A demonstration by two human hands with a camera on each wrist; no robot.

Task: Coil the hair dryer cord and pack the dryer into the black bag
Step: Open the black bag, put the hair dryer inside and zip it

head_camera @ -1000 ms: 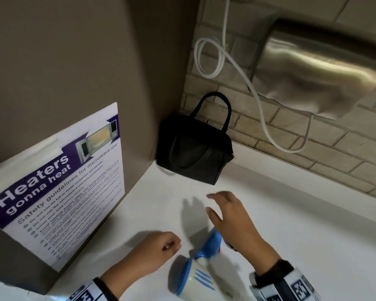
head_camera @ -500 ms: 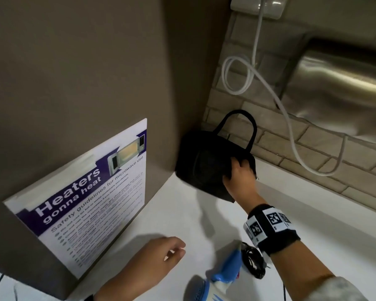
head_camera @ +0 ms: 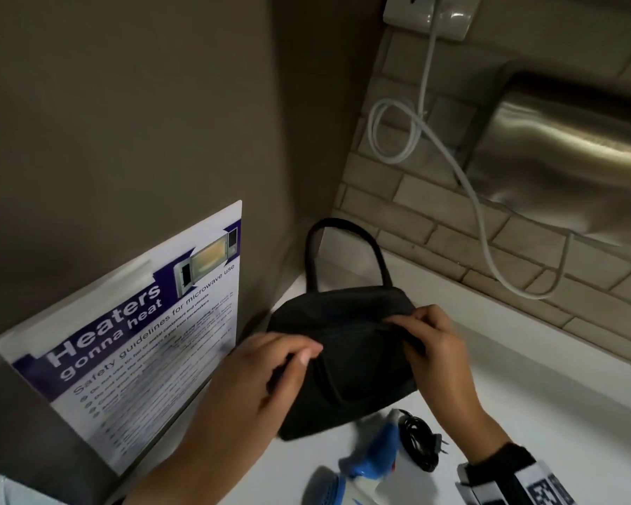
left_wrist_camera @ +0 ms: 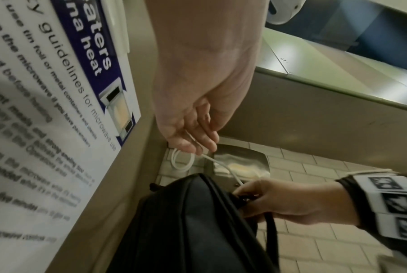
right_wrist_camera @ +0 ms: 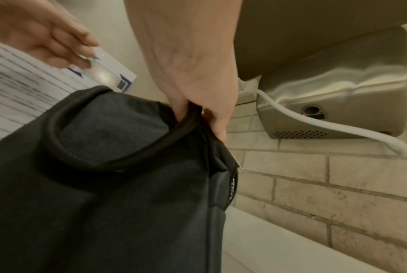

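The black bag (head_camera: 347, 362) with a loop handle is lifted off the white counter, in the middle of the head view. My right hand (head_camera: 412, 329) pinches the bag's top right edge, which the right wrist view shows at the fingers (right_wrist_camera: 212, 118). My left hand (head_camera: 303, 353) hovers at the bag's left side with its fingers relaxed and holds nothing; the left wrist view shows those fingers (left_wrist_camera: 198, 140) above the bag (left_wrist_camera: 186, 221). The blue and white hair dryer (head_camera: 372, 461) lies on the counter near me, its black cord (head_camera: 419, 446) coiled beside it with the plug out.
A microwave safety poster (head_camera: 143, 340) leans on the brown wall at left. A steel hand dryer (head_camera: 569, 151) hangs on the brick wall at right, and its white cable (head_camera: 481, 213) loops down from a socket (head_camera: 430, 16). The white counter (head_camera: 525, 388) stretches right.
My right hand reached to the bag in the corner, gripped it and pulled it toward me. My left hand rose from the counter to the bag's left side.
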